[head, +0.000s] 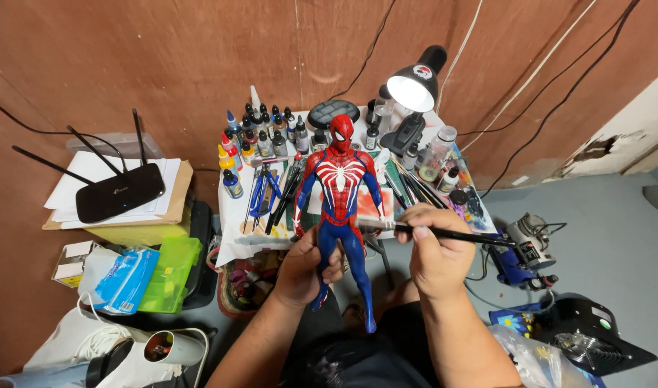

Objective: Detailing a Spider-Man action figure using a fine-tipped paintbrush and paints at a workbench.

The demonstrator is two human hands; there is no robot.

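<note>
A red and blue superhero figure (339,188) with a white spider mark on its chest stands upright in mid-air over a small table. My left hand (307,267) grips it by one lower leg. My right hand (433,251) holds a thin black paintbrush (454,235) level, its bristle end touching the figure near the hip. Both forearms reach up from the bottom of the view.
A small white table (235,233) carries several paint bottles (260,136), brushes, tools and a lit black desk lamp (413,90). A black router (117,190) lies on papers at left, above a green plastic box (169,273). A small compressor (523,251) and a fan (587,345) sit on the floor at right.
</note>
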